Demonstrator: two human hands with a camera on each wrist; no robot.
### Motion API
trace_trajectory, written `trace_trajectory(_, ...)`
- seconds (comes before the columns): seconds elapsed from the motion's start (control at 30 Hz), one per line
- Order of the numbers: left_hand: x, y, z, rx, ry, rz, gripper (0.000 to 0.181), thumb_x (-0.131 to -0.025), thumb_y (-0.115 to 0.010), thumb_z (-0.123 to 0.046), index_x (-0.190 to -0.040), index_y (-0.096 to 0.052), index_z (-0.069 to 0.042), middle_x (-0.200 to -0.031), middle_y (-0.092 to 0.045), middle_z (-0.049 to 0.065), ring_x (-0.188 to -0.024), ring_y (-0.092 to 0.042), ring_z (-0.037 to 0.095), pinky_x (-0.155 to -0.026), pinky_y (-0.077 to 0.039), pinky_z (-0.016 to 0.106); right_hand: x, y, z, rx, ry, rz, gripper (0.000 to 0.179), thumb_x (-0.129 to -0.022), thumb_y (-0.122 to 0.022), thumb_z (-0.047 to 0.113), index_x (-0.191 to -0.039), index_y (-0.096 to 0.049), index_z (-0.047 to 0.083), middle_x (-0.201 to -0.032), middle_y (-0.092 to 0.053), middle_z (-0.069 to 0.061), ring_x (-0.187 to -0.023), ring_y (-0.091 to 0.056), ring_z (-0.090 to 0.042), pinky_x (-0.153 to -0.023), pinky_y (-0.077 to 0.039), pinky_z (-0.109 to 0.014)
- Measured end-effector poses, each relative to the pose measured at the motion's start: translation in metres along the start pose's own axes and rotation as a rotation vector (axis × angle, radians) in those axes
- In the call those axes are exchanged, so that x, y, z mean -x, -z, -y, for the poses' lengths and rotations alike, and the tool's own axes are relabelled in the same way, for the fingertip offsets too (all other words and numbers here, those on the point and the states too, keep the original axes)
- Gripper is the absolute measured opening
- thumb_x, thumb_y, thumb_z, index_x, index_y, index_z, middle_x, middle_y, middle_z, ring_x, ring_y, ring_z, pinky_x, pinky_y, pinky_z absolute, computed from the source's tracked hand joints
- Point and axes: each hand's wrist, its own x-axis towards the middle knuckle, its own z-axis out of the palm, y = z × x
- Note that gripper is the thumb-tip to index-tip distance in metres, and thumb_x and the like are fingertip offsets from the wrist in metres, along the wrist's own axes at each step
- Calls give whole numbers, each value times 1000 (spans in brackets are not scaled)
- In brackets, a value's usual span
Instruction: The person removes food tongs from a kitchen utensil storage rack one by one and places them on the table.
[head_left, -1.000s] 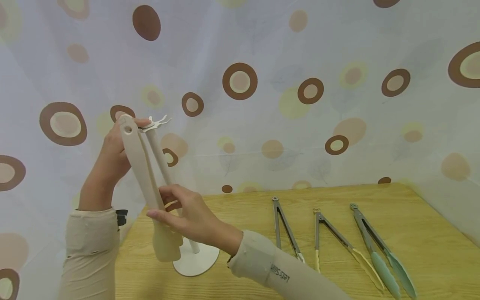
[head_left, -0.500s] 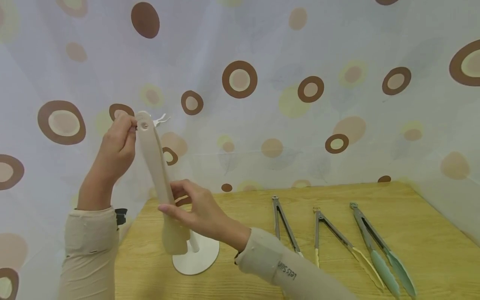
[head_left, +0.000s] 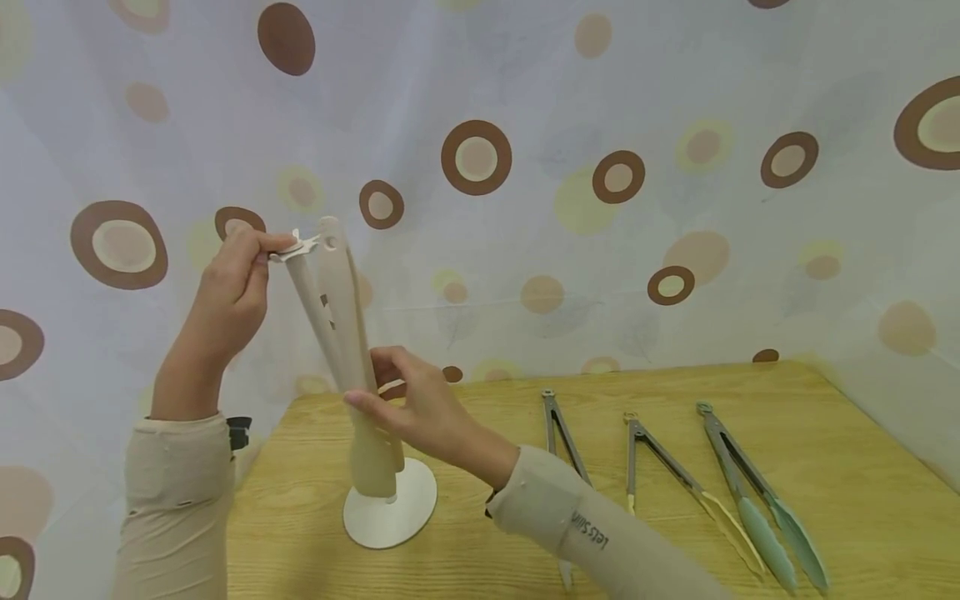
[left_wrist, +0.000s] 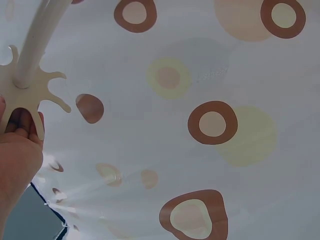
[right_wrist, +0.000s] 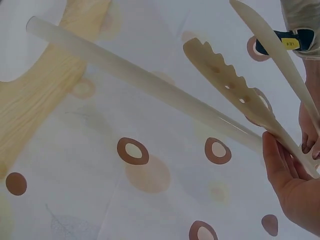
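Note:
My left hand (head_left: 228, 292) pinches the edge of the hooked top (head_left: 295, 245) of a white utensil stand. Its curved prongs (left_wrist: 56, 100) spread out in the left wrist view. The slanting pole (head_left: 309, 300) runs down behind a pair of beige tongs (head_left: 341, 292) to a round white base (head_left: 390, 521) on the table. My right hand (head_left: 431, 408) grips these tongs around the middle, thumb in front. Their holed handle end is up, beside the stand's prongs. In the right wrist view the tongs' scalloped, slotted head (right_wrist: 227, 82) stands apart from the other arm (right_wrist: 272, 45).
On the wooden table (head_left: 480, 517) to the right lie metal tongs (head_left: 567, 433) partly hidden by my right sleeve, yellow-tipped tongs (head_left: 667, 462) and green-tipped tongs (head_left: 750, 475). A patterned white curtain (head_left: 525, 225) hangs behind the table.
My right hand has carried the beige tongs rightward across the front of the pole, from the stand's left to its right. The left hand has stayed near the stand's top.

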Motion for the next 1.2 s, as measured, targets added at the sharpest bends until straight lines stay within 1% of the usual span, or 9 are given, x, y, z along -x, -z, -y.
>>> trace_trajectory(0.13, 0, 0, -2, 6, 8, 6, 27, -95, -33, 11, -112, -54, 14, -102, -50, 27, -87, -37, 8, -78, -28, 19, 0, 6, -2, 25, -52, -24, 43, -88, -70, 14, -124, -52, -1, -102, -64, -11, -92, -63, -18, -76, -52, -21)
trace_trajectory(0.4, 0, -2, -1, 8, 7, -1, 27, -93, -34, 13, -111, -55, 14, -100, -49, 28, -88, -36, 4, -78, -29, 18, 4, 17, -11, 71, -149, -80, 41, -86, -72, 14, -118, -52, -1, -93, -62, -11, -81, -63, -18, -67, -53, -21)
trace_trajectory(0.57, 0, -1, -2, 7, 18, 0, 28, -94, -34, 12, -112, -55, 13, -100, -50, 27, -88, -39, 10, -78, -29, 18, 5, 26, -15, 132, -203, -100, 40, -86, -73, 15, -115, -50, -2, -90, -62, -11, -78, -63, -18, -64, -52, -22)
trace_trajectory(0.77, 0, 0, -2, 13, 17, 2, 28, -95, -33, 12, -113, -54, 13, -100, -49, 26, -90, -43, 21, -79, -29, 18, 5, 36, -22, 150, -295, -125, 42, -85, -74, 15, -112, -48, -3, -87, -61, -12, -73, -61, -19, -62, -53, -26)
trace_trajectory(0.87, 0, 0, -2, 14, 13, 4, 28, -95, -33, 12, -112, -54, 14, -100, -49, 27, -89, -42, 19, -79, -29, 18, 7, 41, -28, 179, -343, -121, 43, -85, -74, 18, -112, -47, -3, -85, -62, -11, -71, -61, -17, -60, -52, -27)
trace_trajectory(1.0, 1, 0, -1, 12, 14, 2, 27, -95, -33, 12, -112, -54, 14, -100, -49, 27, -89, -40, 13, -79, -29, 18, 11, 47, -34, 220, -405, -100, 42, -87, -72, 21, -110, -47, -3, -81, -65, -10, -67, -61, -15, -56, -51, -27)
trace_trajectory(1.1, 1, -1, -1, 12, 13, 0, 27, -94, -33, 12, -112, -54, 14, -100, -49, 28, -89, -42, 15, -79, -29, 17, 12, 50, -38, 243, -453, -95, 43, -87, -72, 22, -110, -47, -3, -79, -66, -10, -64, -62, -15, -55, -50, -28)
trace_trajectory(1.2, 0, 0, -1, 14, 7, -5, 28, -94, -33, 13, -112, -54, 15, -101, -49, 28, -92, -45, 20, -81, -30, 16, 13, 53, -41, 266, -499, -92, 44, -86, -73, 24, -109, -47, -3, -80, -65, -11, -63, -61, -16, -54, -50, -29)
